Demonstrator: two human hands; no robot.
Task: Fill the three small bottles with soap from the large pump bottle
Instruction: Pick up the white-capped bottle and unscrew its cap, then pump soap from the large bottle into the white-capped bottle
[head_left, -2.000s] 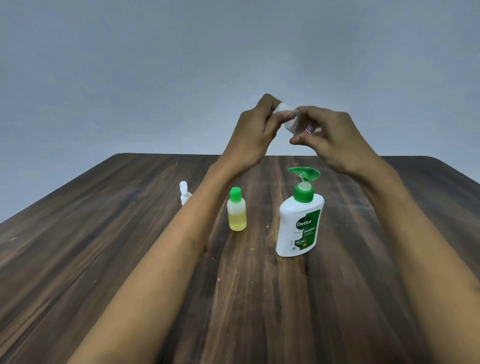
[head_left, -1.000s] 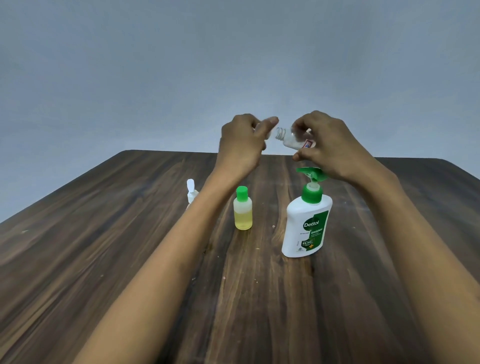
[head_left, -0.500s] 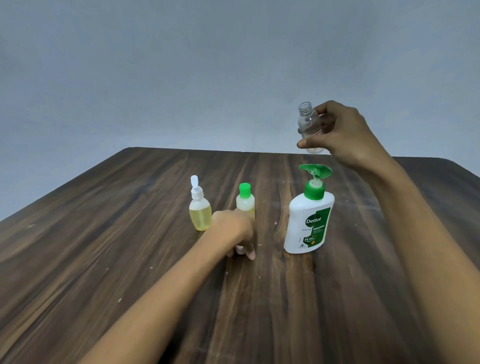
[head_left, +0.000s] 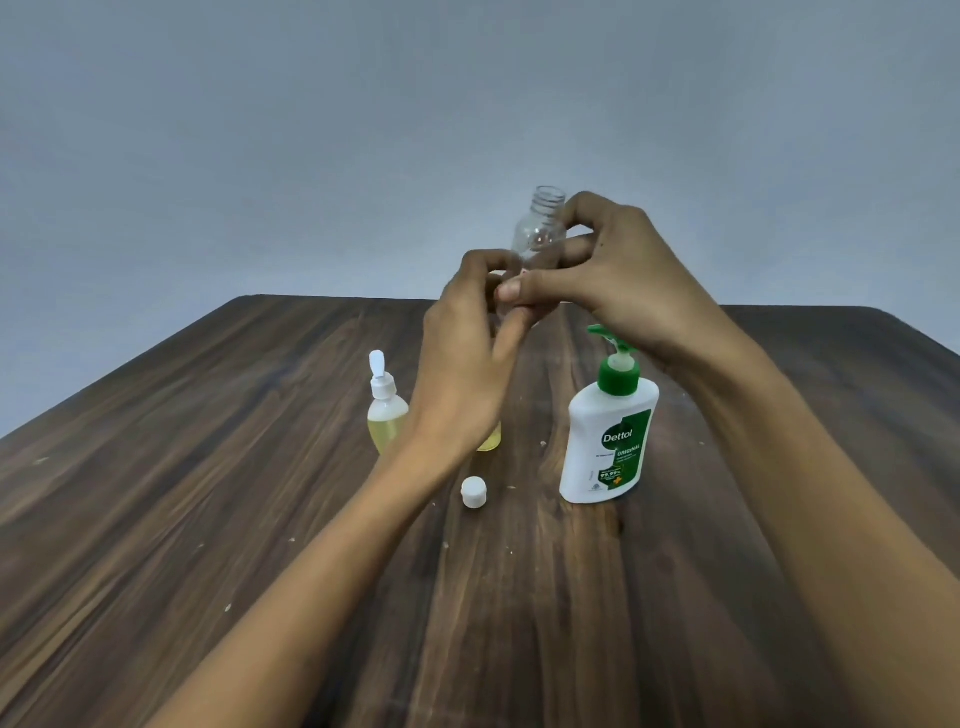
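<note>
Soap already sits yellow in two small bottles: the white-nozzle bottle (head_left: 385, 415) at ten o'clock from the pump bottle (head_left: 609, 431), and another (head_left: 490, 440) half hidden behind the left hand (head_left: 462, 364). Both hands' fingers hold the empty clear bottle (head_left: 539, 228) up at twelve o'clock, right hand (head_left: 613, 275) beside the left. Its white cap (head_left: 474, 491) lies on the tabletop (head_left: 208, 519). One fill is left, I think.

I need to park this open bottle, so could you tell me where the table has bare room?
Bare: the dark wooden table left of the white-nozzled yellow bottle, and the near edge. Crowded: around the white cap and white pump bottle.
</note>
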